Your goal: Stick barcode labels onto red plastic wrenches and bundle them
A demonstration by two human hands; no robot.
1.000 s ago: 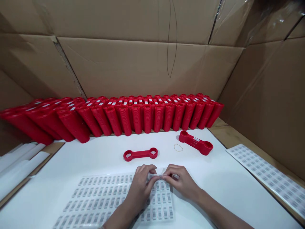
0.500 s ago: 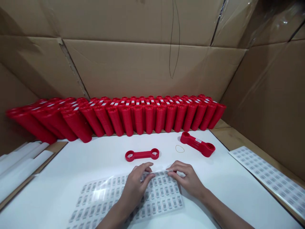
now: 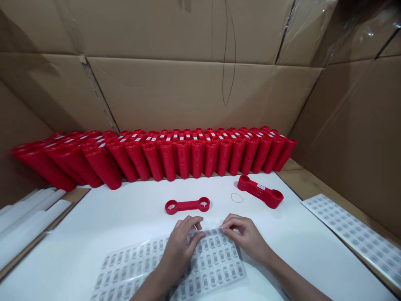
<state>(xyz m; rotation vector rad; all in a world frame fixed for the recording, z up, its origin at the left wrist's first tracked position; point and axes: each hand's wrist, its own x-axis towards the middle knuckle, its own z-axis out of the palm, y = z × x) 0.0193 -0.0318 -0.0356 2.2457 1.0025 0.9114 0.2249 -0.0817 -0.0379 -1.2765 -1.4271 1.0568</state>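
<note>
Label sheet (image 3: 208, 263), printed, one: on white tabletop (image 3: 282, 251), running wearerward from the fingertips, long axis left-right, slightly askew. Left hand (image 3: 181, 242): thumb at far edge, closure unclear. Right hand (image 3: 246, 236): pinching that edge, nearer its right corner. Beyond, apart: red ring-ended bar (image 3: 188, 205), lying crosswise.

Thin, glossy white sheet of small, grey-printed rectangular labels (image 3: 216, 260): shifted rightward since one second ago and turned slightly, its right end being set farther up in the view and its left end lower; bare left hand (image 3: 180, 242) and bare right hand (image 3: 246, 236): fingertips, formerly brought together at the sheet's upper edge, now parted; more of the printed labels exposed between them; strong glare on the sheet's left part, recorded half a second ago, now much reduced.
</note>
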